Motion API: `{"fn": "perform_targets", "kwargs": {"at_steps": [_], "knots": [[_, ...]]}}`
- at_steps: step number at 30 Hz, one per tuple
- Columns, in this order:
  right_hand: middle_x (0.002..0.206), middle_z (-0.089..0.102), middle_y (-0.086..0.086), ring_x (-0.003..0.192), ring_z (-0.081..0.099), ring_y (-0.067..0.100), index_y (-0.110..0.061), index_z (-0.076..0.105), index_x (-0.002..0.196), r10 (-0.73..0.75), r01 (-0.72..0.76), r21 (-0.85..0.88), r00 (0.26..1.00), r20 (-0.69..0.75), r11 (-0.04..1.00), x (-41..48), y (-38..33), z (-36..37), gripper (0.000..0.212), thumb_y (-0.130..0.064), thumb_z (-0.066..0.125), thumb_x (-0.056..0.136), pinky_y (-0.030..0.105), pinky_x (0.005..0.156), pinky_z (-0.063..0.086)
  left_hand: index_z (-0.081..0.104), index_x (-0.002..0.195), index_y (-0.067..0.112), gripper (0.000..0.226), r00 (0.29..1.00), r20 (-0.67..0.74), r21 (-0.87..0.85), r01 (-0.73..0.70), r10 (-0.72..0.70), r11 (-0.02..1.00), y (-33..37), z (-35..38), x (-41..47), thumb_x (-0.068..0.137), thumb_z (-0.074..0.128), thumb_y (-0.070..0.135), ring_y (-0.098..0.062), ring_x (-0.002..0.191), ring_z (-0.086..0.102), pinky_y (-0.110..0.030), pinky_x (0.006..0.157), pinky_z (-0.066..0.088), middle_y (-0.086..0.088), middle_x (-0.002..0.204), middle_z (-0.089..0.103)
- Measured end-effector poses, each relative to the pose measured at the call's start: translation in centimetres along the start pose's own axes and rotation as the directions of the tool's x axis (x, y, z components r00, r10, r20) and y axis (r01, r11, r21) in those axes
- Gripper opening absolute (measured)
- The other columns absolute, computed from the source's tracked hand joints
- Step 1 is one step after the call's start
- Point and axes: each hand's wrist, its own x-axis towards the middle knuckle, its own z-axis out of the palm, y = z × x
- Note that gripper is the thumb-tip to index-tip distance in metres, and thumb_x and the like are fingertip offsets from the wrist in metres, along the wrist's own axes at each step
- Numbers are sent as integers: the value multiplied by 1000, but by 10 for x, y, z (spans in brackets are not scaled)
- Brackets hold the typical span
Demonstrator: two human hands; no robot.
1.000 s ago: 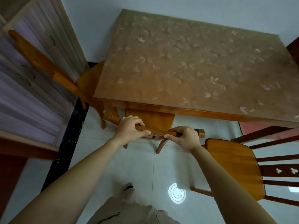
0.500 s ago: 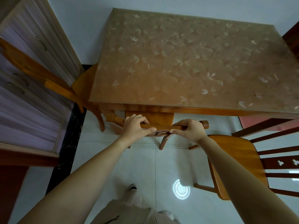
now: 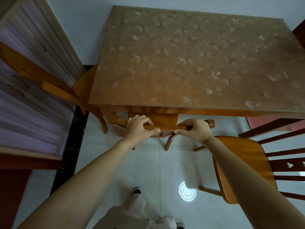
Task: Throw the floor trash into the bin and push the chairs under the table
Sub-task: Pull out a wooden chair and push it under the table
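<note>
Wooden chair (image 3: 162,119) is sitting mostly tucked beneath the surface (image 3: 189,63), its top rail being gripped by both hands, left (image 3: 139,127) and right (image 3: 194,129), while another chair (image 3: 244,162) is standing beside them.

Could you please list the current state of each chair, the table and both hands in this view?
Middle chair: seat mostly under the table, top rail gripped by both hands.
Left chair: seat partly under the table's left end.
Right chair: out on the floor, not tucked in.
Table: upright, patterned cover on top.
Left hand: closed on the rail.
Right hand: closed on the rail.
</note>
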Motion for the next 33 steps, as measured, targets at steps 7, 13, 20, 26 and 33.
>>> {"fn": "perform_targets", "kwargs": {"at_steps": [7,13,20,26,33], "knots": [[68,55,-26,63,53,-2,-33,75,93,-8,8,-7,1000,-5,1000,3,1,-2,59,-80,51,69,14,53,31,61,82,34,40,1000,-11,10,-11,12,1000,-1,1,3,71,61,72,-9,90,48,-30,81,28,20,88,57],[73,62,-21,66,56,-1,-34,74,95,0,1,-30,1000,24,1000,6,5,-4,48,-74,57,74,15,55,33,60,78,35,43,999,-30,10,-18,18,1000,-1,3,7,68,54,77,-7,85,46,-29,78,27,22,84,56],[79,67,-12,71,60,4,-23,74,96,18,-18,8,999,34,1000,1,0,2,50,-68,57,81,23,60,45,57,77,35,45,999,-4,19,-39,39,999,-3,1,7,70,50,78,-10,84,46,-31,77,25,21,81,54],[104,65,-2,102,54,19,-19,66,110,58,-63,-28,987,-150,998,-27,-24,24,41,-53,53,91,37,98,40,55,89,38,30,989,127,99,-85,72,991,0,-11,1,81,54,67,-13,96,48,-34,86,30,16,95,56],[128,62,3,122,52,19,-14,62,127,-54,53,-15,898,-436,998,-102,-55,-12,36,-34,55,97,41,107,41,50,137,24,55,903,32,232,-424,429,875,37,-32,-49,90,52,53,-14,134,40,-39,117,20,5,140,51]]}}
